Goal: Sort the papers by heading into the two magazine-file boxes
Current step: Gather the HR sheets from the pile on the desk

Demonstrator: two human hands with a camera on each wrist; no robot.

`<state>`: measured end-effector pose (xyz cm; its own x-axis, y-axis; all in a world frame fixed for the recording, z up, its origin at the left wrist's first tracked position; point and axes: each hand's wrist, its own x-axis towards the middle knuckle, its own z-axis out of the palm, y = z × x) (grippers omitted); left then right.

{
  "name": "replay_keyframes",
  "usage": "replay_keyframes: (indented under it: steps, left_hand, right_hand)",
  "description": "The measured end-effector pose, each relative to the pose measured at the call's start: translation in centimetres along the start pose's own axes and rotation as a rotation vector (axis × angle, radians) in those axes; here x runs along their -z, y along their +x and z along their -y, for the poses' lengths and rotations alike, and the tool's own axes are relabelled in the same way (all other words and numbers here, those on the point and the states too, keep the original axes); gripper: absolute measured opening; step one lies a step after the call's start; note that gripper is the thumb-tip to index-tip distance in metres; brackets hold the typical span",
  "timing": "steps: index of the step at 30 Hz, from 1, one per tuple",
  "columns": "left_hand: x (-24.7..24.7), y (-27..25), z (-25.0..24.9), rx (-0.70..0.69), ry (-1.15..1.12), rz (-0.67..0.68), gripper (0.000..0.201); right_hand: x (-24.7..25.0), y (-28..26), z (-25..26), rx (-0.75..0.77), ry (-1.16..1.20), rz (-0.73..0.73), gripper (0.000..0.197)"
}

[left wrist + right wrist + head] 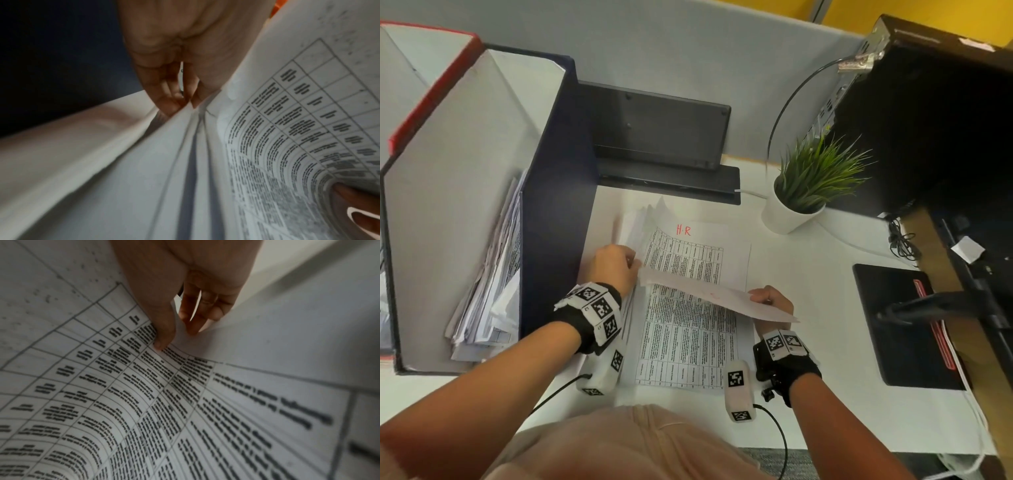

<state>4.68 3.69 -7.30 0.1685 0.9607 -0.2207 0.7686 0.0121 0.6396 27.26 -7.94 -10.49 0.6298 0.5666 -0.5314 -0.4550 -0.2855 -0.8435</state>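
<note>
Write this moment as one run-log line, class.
stage: sorting | left hand: holds turned sheets | right hand: pinches lifted sheet | exposed page: headed "H·R" | blue file box: papers inside

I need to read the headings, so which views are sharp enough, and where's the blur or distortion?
Head view: sharp, evenly lit; the red H.R heading is legible, box edges bowed. Left wrist view: dim, lifted sheet curved, text smeared. Right wrist view: table text blurred, unreadable, right side softest.

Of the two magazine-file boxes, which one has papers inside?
The dark blue magazine-file box, nearest the left hand, has a sheaf of papers inside. The red-edged magazine-file box shows none.
</note>
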Motion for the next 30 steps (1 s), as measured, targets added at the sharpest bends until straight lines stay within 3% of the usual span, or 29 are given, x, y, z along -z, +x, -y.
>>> replay_keyframes:
  steps: [3, 5, 9, 12, 16, 21, 23, 26, 27, 28, 30]
  left_hand:
    - [-0.2, 0.0, 0.4, 0.049, -0.062, -0.009, 0.018]
    - [-0.1, 0.0, 0.3, 0.017, -0.018, -0.017, 0.010]
    - [-0.1, -0.4, 0.4, -0.138, 0.089, -0.142, 0.029]
    - [0.0, -0.9, 0.0, -0.276, -0.118, -0.225, 0.027]
    - [-0.2, -1.1, -0.3, -0.151, -0.429, -0.041, 0.024]
    - [-0.4, -0.5, 0.1, -0.032, -0.504, 0.072, 0.024]
    - [-0.7, -0.2, 0.3, -0.003, -0.508, 0.096, 0.029]
    - [-0.7, 0.1, 0.3, 0.011, -0.452, 0.089, 0.036]
    - [-0.6, 0.3, 0.4, 0.018, -0.426, 0.070, 0.034]
    - [-0.5, 0.6, 0.4, 0.031, -0.401, 0.039, 0.031]
    - [-0.2, 1.2, 0.7, 0.080, -0.358, -0.034, 0.024]
  right_hand:
    - [-0.3, -0.3, -0.3, 0.020, 0.154, -0.006, 0.050]
    - [-0.1, -0.2, -0.3, -0.003, 0.159, 0.006, 0.050]
    - [0.2, 0.0, 0.1, -0.044, -0.034, -0.023, 0.038]
    - [0.1, 0.2, -0.1, 0.035, -0.012, -0.017, 0.051]
    - [0.1, 0.3, 0.1, 0.110, -0.312, -0.050, 0.038]
    - [0.1, 0.3, -0.3, 0.293, -0.309, 0.004, 0.042]
    - [0.3, 0.3, -0.3, 0.258, -0.317, 0.028, 0.043]
    - [0.1, 0.1, -0.1, 0.141, -0.317, 0.007, 0.013]
    - [0.2, 0.1, 0.1, 0.134, -0.327, 0.015, 0.017]
    - [0.3, 0.1, 0.2, 0.101, -0.299, 0.028, 0.037]
    - [0.7, -0.2, 0.2, 0.006, -0.062, 0.074, 0.055]
